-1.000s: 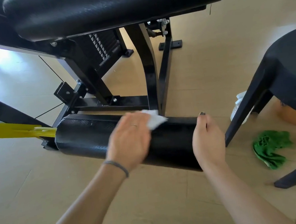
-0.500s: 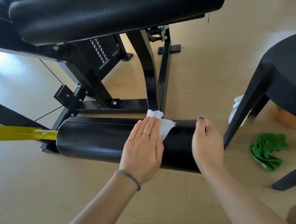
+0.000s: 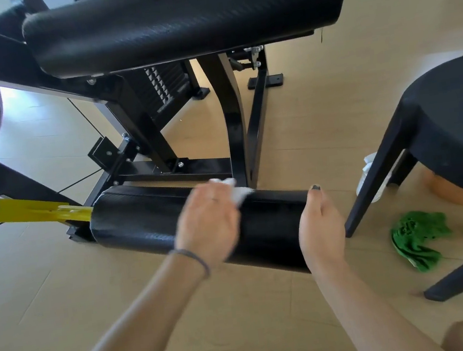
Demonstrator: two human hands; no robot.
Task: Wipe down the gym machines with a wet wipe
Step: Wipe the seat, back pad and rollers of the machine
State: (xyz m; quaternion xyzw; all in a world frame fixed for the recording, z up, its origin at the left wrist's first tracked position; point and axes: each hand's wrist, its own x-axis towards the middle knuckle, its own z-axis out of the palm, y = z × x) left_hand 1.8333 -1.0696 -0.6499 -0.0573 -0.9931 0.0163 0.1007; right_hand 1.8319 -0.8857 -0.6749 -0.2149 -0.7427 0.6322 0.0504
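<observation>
Left hand (image 3: 208, 222) presses wipe (image 3: 237, 192) flat on roller (image 3: 142, 219); right hand (image 3: 321, 228) grips roller end. Seat pad (image 3: 174, 20), frame likely left.

Both bare forearms reach forward and down. The left hand (image 3: 208, 225), blurred, lies palm down with fingers fairly straight, a thin band round its wrist. The right hand (image 3: 320, 226) curls over, thumb up, its dark-painted nail showing.

Two hands (image 3: 263, 224), one wipe (image 3: 237, 193), one green cloth (image 3: 416, 237).
</observation>
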